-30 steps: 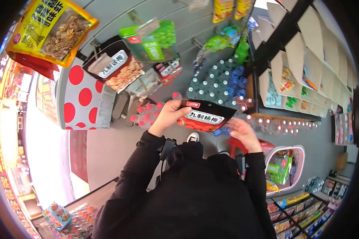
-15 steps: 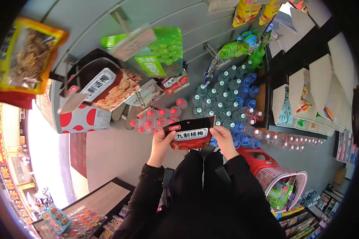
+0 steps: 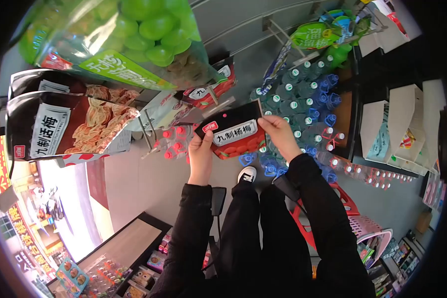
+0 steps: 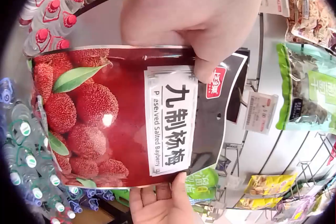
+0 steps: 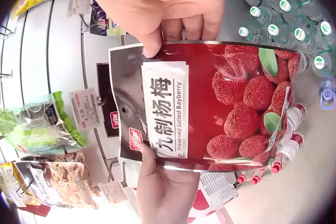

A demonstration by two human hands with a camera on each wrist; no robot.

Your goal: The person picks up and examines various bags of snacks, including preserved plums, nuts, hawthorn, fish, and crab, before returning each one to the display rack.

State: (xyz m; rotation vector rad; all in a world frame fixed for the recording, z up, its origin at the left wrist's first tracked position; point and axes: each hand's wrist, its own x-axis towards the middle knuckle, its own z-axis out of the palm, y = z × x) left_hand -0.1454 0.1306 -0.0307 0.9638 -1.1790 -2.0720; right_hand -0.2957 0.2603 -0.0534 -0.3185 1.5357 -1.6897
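A black and red pouch of preserved salted bayberry point(image 3: 237, 136) is held up in front of me, its printed front facing up toward my head. My left hand point(image 3: 201, 156) pinches the pouch's left edge, thumb on the front. At the opposite edge my right hand point(image 3: 279, 133) pinches it, thumb on top. Close up in the left wrist view, the pouch point(image 4: 100, 113) shows red berries, a white label and a small punched hole. The right wrist view shows the pouch point(image 5: 226, 103) lying flat between both hands.
Snack pouches hang on hooks at the left: a green grape bag point(image 3: 154, 35) and dark pouches point(image 3: 79, 124). Bottles with white caps point(image 3: 293, 97) stand on the floor beyond my hands. A pink basket point(image 3: 365, 226) and a red one sit at my right, below a shelf with dividers point(image 3: 407, 114).
My right hand, loose near the pouch's right end a second ago, now pinches that edge. The view has moved closer to the hanging pouches, and the held pouch has tilted up at its right end.
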